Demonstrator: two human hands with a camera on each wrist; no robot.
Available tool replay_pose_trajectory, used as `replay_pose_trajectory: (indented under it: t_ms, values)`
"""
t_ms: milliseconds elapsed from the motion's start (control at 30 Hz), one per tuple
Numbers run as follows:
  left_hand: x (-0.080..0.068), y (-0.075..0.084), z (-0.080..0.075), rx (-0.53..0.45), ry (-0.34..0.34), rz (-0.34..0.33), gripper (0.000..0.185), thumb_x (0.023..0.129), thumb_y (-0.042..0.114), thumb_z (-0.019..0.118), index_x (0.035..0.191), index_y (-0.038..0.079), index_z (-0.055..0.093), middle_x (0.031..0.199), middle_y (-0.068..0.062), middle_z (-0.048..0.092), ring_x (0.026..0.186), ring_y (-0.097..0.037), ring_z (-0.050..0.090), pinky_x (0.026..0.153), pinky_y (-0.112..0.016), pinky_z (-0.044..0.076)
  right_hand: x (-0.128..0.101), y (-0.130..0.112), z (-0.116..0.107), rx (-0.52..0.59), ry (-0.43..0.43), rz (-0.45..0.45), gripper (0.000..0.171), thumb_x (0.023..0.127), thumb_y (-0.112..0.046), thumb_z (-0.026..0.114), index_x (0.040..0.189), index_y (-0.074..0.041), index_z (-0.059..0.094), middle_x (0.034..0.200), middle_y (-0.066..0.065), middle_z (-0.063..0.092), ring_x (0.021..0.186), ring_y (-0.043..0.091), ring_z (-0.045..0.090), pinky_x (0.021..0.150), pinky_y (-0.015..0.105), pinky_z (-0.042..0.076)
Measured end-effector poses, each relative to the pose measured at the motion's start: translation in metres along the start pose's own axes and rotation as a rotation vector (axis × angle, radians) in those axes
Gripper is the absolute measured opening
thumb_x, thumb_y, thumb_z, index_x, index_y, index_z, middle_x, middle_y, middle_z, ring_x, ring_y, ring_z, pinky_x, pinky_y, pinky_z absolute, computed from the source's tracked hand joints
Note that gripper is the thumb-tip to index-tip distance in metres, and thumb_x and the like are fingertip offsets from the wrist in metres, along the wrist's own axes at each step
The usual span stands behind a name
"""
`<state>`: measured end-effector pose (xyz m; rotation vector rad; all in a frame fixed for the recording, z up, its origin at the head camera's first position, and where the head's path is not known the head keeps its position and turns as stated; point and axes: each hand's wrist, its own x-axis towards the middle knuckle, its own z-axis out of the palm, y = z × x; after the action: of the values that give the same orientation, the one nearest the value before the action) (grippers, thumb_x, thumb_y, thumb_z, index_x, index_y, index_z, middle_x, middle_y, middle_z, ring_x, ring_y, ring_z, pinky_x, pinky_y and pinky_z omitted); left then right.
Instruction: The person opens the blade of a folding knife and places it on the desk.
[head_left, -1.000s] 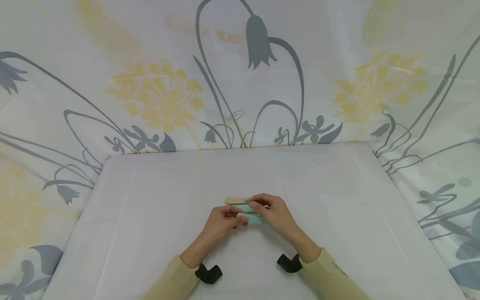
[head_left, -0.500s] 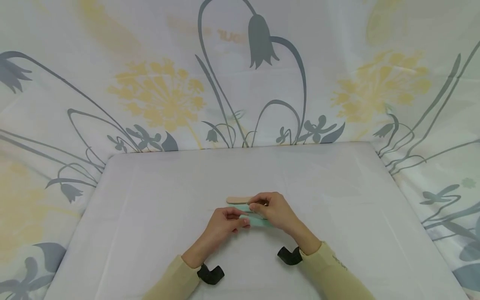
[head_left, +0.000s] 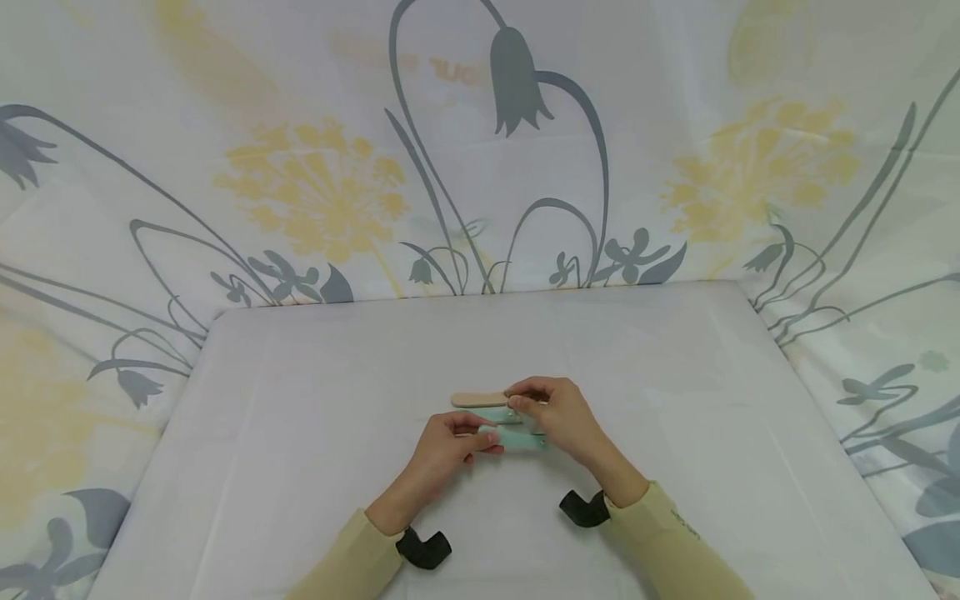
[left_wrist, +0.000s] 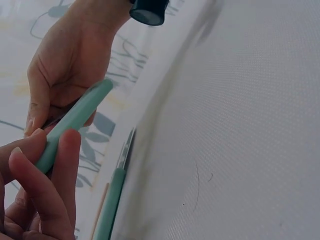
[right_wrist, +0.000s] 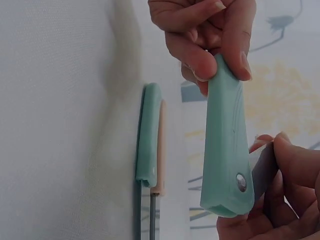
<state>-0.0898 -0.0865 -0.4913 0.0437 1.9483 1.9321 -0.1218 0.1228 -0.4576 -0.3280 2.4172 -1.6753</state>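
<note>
Low over the white table, my left hand (head_left: 446, 446) pinches the end of a folding knife's mint-green handle (right_wrist: 225, 145) between thumb and fingers. A metal rivet shows at the handle's other end. There the blade (right_wrist: 265, 167) stands out at an angle, partly hidden behind the handle. My right hand (head_left: 562, 417) pinches this blade between thumb and fingers. Just beyond, a second mint-handled knife (right_wrist: 149, 135) lies on the table with its blade out. Next to it, a knife with a beige handle (right_wrist: 161, 145) lies parallel; in the head view my right hand covers its far part.
White cloth covers the table (head_left: 337, 358). Printed flower curtains (head_left: 322, 192) stand at the back and both sides. Black camera mounts (head_left: 423, 550) stick out from both wrists beside the beige sleeves.
My right hand has shifted slightly right and away from me, and the rivet end of the held knife's handle now shows. My left hand keeps its pinch nearly in place.
</note>
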Motion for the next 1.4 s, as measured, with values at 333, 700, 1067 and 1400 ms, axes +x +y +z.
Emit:
replay_pose_trajectory:
  t_ms: [333, 700, 1067, 1400]
  values:
    - [-0.001, 0.003, -0.001, -0.029, 0.036, 0.006, 0.020, 0.090, 0.011, 0.074, 0.104, -0.002, 0.068, 0.086, -0.014, 0.075, 0.083, -0.020, 0.074, 0.060, -0.024, 0.044, -0.001, 0.001, -0.013, 0.066, 0.079, 0.057, 0.023, 0.093, -0.012, 0.072, 0.110, 0.003, 0.072, 0.096, 0.007, 0.071, 0.083, 0.024, 0.063, 0.068, 0.025, 0.052]
    - [-0.001, 0.007, -0.006, -0.069, 0.091, -0.007, 0.024, 0.089, 0.011, 0.075, 0.107, -0.003, 0.067, 0.091, -0.006, 0.071, 0.082, -0.020, 0.074, 0.065, -0.024, 0.047, -0.004, 0.004, -0.026, 0.186, 0.125, 0.086, 0.028, 0.094, -0.004, 0.068, 0.118, 0.010, 0.063, 0.103, 0.016, 0.065, 0.087, 0.019, 0.064, 0.073, 0.032, 0.058]
    - [0.000, 0.008, -0.012, -0.138, 0.141, 0.010, 0.021, 0.089, 0.005, 0.074, 0.105, -0.005, 0.065, 0.094, -0.008, 0.067, 0.081, -0.020, 0.074, 0.064, -0.023, 0.047, -0.005, 0.011, -0.033, 0.400, 0.102, 0.183, 0.024, 0.097, 0.001, 0.061, 0.116, 0.013, 0.053, 0.104, 0.012, 0.059, 0.090, 0.017, 0.061, 0.081, 0.035, 0.057]
    - [0.002, 0.008, -0.016, -0.082, 0.090, 0.037, 0.022, 0.091, 0.012, 0.074, 0.104, -0.002, 0.063, 0.105, -0.011, 0.066, 0.088, -0.023, 0.074, 0.067, -0.024, 0.047, -0.013, 0.019, -0.032, 0.609, 0.134, 0.190, 0.006, 0.099, 0.004, 0.056, 0.104, 0.004, 0.054, 0.101, 0.009, 0.057, 0.088, 0.015, 0.063, 0.083, 0.037, 0.056]
